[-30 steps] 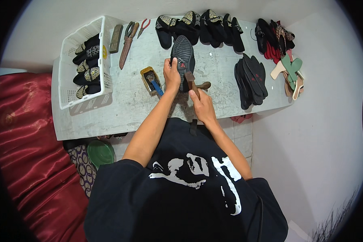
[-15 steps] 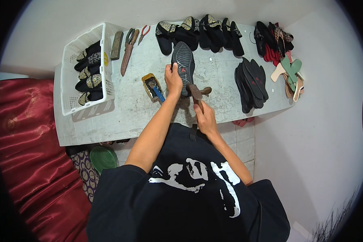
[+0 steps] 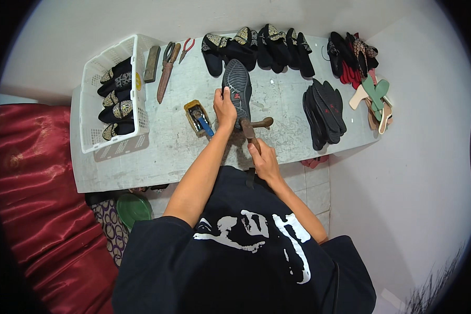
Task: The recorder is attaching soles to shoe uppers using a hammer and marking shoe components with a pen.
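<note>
A black shoe (image 3: 236,78) is sole up over the middle of the table, its toe pointing away from me. My left hand (image 3: 225,108) is closed around its left side. In my right hand (image 3: 265,161) is the handle of a hammer (image 3: 248,129), whose rusty head is at the shoe's heel; whether it touches cannot be seen. Just right of the heel, a rusty brown metal arm with a rounded end (image 3: 267,122) sticks out, mostly hidden behind the hammer and shoe. To the left of my left hand, a yellowish tub (image 3: 189,111) holds a blue-handled brush (image 3: 205,125).
A white plastic basket (image 3: 139,99) of decorated black shoes stands left on the table (image 3: 162,162). Beside it lie a block (image 3: 152,64), large scissors (image 3: 168,73) and red pliers (image 3: 187,51). Black shoes (image 3: 272,47) line the back; black soles (image 3: 324,112) are stacked right, near green insoles (image 3: 377,91).
The hammer head has come down and slightly left to the shoe's heel, with my right hand moving along. My left hand keeps its hold on the shoe.
</note>
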Available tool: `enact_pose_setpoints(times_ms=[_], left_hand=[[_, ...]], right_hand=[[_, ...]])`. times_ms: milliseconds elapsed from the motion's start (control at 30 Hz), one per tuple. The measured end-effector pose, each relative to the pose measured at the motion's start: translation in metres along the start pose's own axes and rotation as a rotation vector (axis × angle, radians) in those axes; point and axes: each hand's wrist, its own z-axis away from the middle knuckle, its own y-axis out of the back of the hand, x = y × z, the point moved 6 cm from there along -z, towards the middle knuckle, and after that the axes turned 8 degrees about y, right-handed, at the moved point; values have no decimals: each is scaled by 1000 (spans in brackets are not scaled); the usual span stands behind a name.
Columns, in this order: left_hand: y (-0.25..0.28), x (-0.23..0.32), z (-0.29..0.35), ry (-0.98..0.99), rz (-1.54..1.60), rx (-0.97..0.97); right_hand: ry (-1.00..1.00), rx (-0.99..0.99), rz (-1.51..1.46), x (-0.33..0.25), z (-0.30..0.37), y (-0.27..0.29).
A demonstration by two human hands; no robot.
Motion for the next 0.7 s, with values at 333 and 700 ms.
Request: enact_pose_setpoints(times_ms=[333,700], left_hand=[[1,-4,-3,-24,-30,8],[3,-2,-3,-18,-136,19]], right_hand=[[-23,-18,-5,6,-13,-2],[30,48,40,-6,-33,4]])
